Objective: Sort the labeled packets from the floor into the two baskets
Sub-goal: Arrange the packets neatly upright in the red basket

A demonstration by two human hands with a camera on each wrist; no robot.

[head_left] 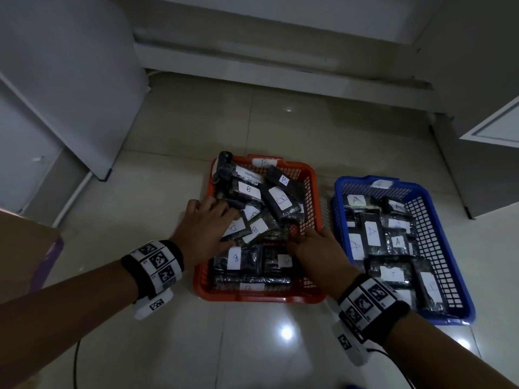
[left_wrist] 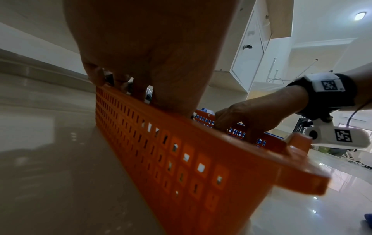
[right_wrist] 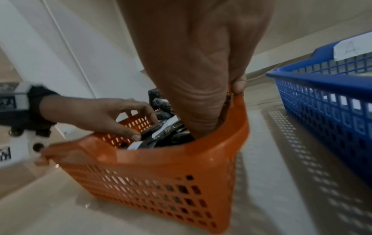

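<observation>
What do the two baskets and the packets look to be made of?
Orange basket and blue basket: apparently moulded plastic, with perforated grid walls and smooth rims. Packets: seemingly dark crinkly plastic film that catches light, each with a white, probably paper, label.

Head cam looked down from above at 2 baskets on floor. Both wrist cams sat low, v. close to orange basket (left_wrist: 201, 159), which all 3 views shared.
</observation>
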